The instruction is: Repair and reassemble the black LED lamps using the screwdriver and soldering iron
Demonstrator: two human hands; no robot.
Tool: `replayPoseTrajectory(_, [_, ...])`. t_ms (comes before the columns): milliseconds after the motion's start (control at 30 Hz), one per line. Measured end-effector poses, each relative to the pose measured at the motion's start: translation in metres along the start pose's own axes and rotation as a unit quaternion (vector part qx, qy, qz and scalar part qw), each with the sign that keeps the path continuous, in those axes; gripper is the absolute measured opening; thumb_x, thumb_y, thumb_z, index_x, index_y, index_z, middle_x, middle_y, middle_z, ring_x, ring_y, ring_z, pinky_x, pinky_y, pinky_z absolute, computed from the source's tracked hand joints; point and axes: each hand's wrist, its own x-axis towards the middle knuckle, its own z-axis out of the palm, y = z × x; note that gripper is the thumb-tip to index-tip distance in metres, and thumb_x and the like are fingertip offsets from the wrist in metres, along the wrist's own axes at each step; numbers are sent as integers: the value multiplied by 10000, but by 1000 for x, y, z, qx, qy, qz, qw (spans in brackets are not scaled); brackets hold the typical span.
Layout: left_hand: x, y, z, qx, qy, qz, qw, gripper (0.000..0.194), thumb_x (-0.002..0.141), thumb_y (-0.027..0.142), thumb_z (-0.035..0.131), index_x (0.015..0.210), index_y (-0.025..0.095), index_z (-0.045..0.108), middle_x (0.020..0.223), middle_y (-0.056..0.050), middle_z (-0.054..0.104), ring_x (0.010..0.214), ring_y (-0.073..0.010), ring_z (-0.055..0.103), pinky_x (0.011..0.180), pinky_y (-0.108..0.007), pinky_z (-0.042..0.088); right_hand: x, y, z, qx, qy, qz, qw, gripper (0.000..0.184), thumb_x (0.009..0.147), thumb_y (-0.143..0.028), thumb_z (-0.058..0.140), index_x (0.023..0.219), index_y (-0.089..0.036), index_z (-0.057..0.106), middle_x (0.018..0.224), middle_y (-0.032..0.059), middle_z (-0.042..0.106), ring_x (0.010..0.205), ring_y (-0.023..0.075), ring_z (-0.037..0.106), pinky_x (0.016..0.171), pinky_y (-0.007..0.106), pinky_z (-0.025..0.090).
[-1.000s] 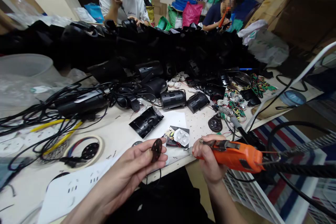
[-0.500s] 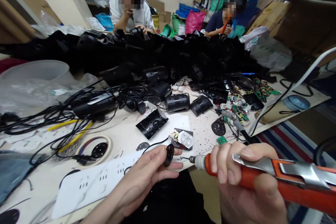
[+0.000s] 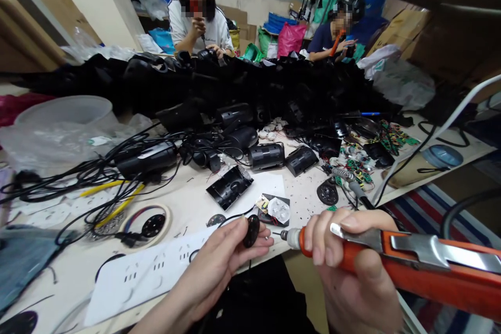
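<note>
1. Head view, hands: the left hand (image 3: 225, 253) pinches a round black disc (image 3: 251, 230) between thumb and fingers. The right hand (image 3: 350, 258) wraps its grip around an orange power driver (image 3: 442, 271); the bit points in from 3 o'clock, apart from the disc.
2. Progress, as I judge it: partway. A black shell half (image 3: 230, 188) lies open at 11 o'clock from the disc, and a light module (image 3: 278, 210) sits at 2 o'clock with its wires exposed. Disc, shell half and module are unassembled; whether a screw is on the bit, I cannot tell.
3. Around them: the table (image 3: 180, 190) carries a power strip (image 3: 146, 271) at 8 o'clock and tangled cables (image 3: 97, 167) at 10. A heap of black parts (image 3: 242, 83) crowds 12 o'clock.
</note>
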Motion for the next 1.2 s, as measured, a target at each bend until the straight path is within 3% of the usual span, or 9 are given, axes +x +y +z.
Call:
replayPoseTrajectory(267, [2, 1, 0, -27, 3, -14, 1000, 365, 817, 458, 701, 904, 106, 749, 1006, -118, 729, 978, -235, 666, 939, -336, 540, -1, -4, 3, 21, -9, 5, 1000, 135, 902, -393, 613, 971, -280, 586, 595, -55, 490, 510, 131, 479, 532, 291, 435])
replayPoseTrajectory(700, [1, 1, 4, -2, -17, -6, 1000, 440, 764, 527, 726, 917, 115, 744, 1105, -144, 710, 1055, -293, 653, 987, -394, 511, -6, -4, 3, -30, -20, 30, 999, 146, 893, -393, 634, 988, -294, 586, 607, -45, 504, 539, 151, 508, 553, 322, 446])
replayPoseTrajectory(833, [6, 9, 2, 52, -22, 5, 998, 479, 773, 578, 688, 976, 144, 716, 1222, -141, 666, 1037, -289, 664, 961, -419, 522, -4, 2, -1, -35, 9, 28, 999, 190, 872, -431, 655, 992, -295, 598, 602, -50, 513, 532, 150, 509, 559, 325, 457])
replayPoseTrajectory(900, [12, 16, 1, 135, 3, 52, 989, 462, 746, 547, 728, 1005, 166, 685, 1150, -119, 692, 969, -264, 680, 913, -411, 537, 2, 4, -5, -44, 35, 17, 998, 339, 809, -546, 688, 1009, -283, 611, 601, -46, 553, 518, 153, 525, 544, 319, 466])
replayPoseTrajectory(967, [22, 23, 0, 267, 45, 140, 952, 483, 687, 484, 795, 1038, 183, 659, 1045, -91, 709, 927, -254, 672, 888, -406, 528, 11, 4, -11, -59, 62, 13, 996, 522, 717, -692, 682, 1020, -269, 637, 619, -24, 610, 521, 171, 554, 532, 324, 478])
replayPoseTrajectory(1033, [34, 26, 0, 410, 55, 235, 879, 520, 654, 442, 824, 1074, 191, 650, 1000, -79, 700, 945, -267, 643, 884, -412, 505, 19, 3, -17, -71, 78, 23, 994, 662, 651, -802, 626, 1040, -268, 664, 645, 4, 650, 538, 198, 575, 519, 333, 478])
replayPoseTrajectory(1133, [53, 23, 5, 547, -12, 325, 771, 455, 722, 394, 777, 1109, 194, 645, 1037, -91, 673, 998, -283, 592, 873, -418, 481, 27, 3, -24, -87, 81, 46, 992, 744, 680, -847, 533, 1113, -257, 670, 672, 41, 668, 569, 228, 585, 503, 344, 460])
replayPoseTrajectory(1200, [63, 18, 11, 584, -60, 339, 735, 422, 755, 322, 747, 1140, 196, 631, 1051, -97, 663, 1017, -280, 571, 867, -410, 479, 31, 5, -26, -104, 80, 58, 990, 769, 729, -846, 467, 1151, -230, 651, 653, 48, 655, 565, 230, 579, 502, 347, 457])
